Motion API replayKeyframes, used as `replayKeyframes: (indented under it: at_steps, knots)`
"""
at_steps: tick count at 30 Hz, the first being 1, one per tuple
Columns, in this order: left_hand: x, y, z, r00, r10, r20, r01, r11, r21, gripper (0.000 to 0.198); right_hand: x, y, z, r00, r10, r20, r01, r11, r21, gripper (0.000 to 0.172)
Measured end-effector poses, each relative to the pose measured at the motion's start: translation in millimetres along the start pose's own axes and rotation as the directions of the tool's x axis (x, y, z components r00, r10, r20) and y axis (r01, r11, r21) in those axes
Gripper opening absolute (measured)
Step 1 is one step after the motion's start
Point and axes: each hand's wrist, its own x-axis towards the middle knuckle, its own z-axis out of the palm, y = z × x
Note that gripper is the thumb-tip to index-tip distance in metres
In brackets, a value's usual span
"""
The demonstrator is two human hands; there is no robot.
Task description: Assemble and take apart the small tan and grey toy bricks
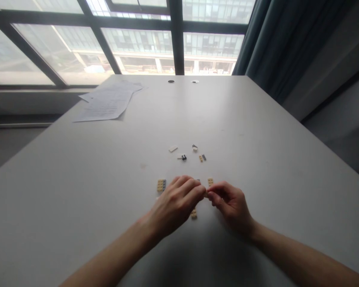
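Note:
My left hand (pixel 179 198) and my right hand (pixel 229 203) meet fingertip to fingertip low over the table. Between them is a small tan toy brick piece (pixel 206 195), mostly hidden by the fingers that pinch it. Just behind my right fingers lies a tan studded plate (pixel 210 181). To the left of my left hand sits a tan and blue-grey studded block (pixel 161 185). Another tan studded piece (pixel 194 214) shows partly from under my left hand. A bit of grey brick peeks out behind the left knuckles.
Farther back lie a white flat tile (pixel 173 148), a white and black piece (pixel 182 157), a small white and grey piece (pixel 194 148), and narrow tan (pixel 200 158) and dark grey (pixel 204 157) strips. Paper sheets (pixel 107 103) rest at the white table's (pixel 257 159) far left.

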Motion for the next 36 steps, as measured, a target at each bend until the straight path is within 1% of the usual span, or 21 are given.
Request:
replayKeyframes:
  at_steps: [3,6,9,12,17,19,23,26,31,36]
  knots:
    - [-1.3,-3.0,2.7,0.992,-0.087,-0.088,0.082,0.995,-0.060,0.014,-0.3,-1.2,0.7,1.000,0.003,-0.008,-0.003,1.000,0.028,0.009]
    - [-2.2,-5.1,4.2,0.978,-0.172,-0.117,0.153,0.976,-0.153,0.012,0.6,-2.3,1.2,1.000,0.013,0.002,-0.013,0.999,0.050,0.009]
    - [-2.2,-4.9,3.6,0.963,-0.253,-0.092,0.219,0.935,-0.277,0.008,0.7,-2.9,1.4,0.999,0.014,0.049,-0.016,0.998,0.053,0.009]
    - [-2.0,-2.9,2.4,0.940,-0.338,-0.056,0.291,0.875,-0.387,0.010,-1.2,-2.8,1.4,0.995,-0.019,0.095,0.016,1.000,0.024,0.012]
    - [-1.2,-0.1,2.7,0.898,-0.439,0.017,0.392,0.781,-0.486,0.009,-4.3,-1.0,1.0,0.984,-0.079,0.160,0.078,0.997,0.012,0.030]
    - [-1.1,0.5,3.7,0.892,-0.452,0.026,0.404,0.768,-0.498,0.009,-4.3,-0.4,0.8,0.983,-0.085,0.165,0.084,0.996,0.015,0.035]
    - [-1.6,1.6,5.1,0.896,-0.444,-0.013,0.385,0.791,-0.475,0.009,-3.0,-0.3,1.3,0.983,-0.103,0.154,0.102,0.995,0.019,0.037]
    - [-1.9,2.0,4.3,0.905,-0.424,-0.018,0.365,0.801,-0.475,0.010,-2.4,-0.6,1.9,0.984,-0.113,0.136,0.114,0.993,0.003,0.034]
    - [-1.9,1.3,3.1,0.923,-0.385,-0.010,0.334,0.813,-0.477,0.013,-2.8,-0.2,1.5,0.989,-0.128,0.067,0.130,0.991,-0.024,0.027]
    - [-3.9,1.7,6.2,0.918,-0.397,0.000,0.350,0.807,-0.476,0.013,-3.4,0.5,0.5,0.991,-0.124,0.046,0.125,0.991,-0.035,0.024]
